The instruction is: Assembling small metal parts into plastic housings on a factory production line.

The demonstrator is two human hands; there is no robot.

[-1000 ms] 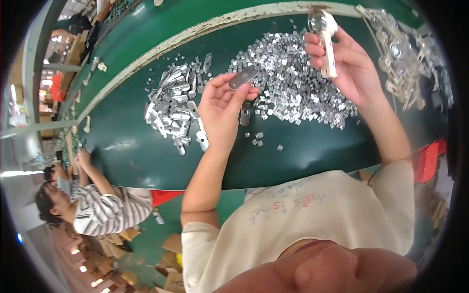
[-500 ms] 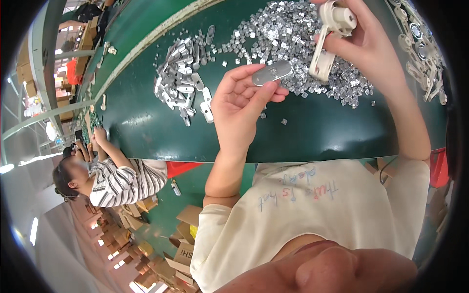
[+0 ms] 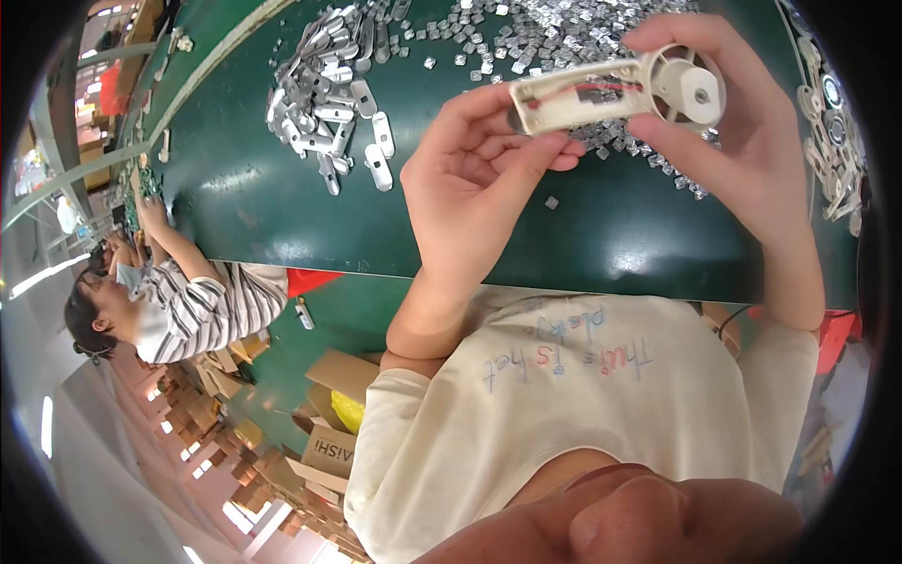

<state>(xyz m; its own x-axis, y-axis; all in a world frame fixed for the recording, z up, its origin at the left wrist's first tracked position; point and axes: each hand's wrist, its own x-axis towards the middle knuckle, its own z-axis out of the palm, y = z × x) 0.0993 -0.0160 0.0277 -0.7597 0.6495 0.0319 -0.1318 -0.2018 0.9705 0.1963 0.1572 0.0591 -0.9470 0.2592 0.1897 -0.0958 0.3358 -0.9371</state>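
A cream plastic housing hangs above the green bench, its long handle trough facing up with a red wire and a dark part inside. My right hand is closed around its round ring end, fingers above and thumb below. At the handle's other end, my left hand is closed, thumb in front and fingers curled behind. From that hand the grey edge of an oval metal plate peeks out behind the handle end; most of it is hidden. I cannot tell whether plate and housing touch.
Loose silver oval plates are heaped at the left of the green bench. Small shiny square pieces spread behind my hands. More cream parts lie at the right edge. A co-worker in a striped shirt sits at the left.
My right hand has brought the housing down and turned its handle leftward, meeting my left hand. The plate, earlier in plain sight, is now mostly covered. The view has shifted slightly.
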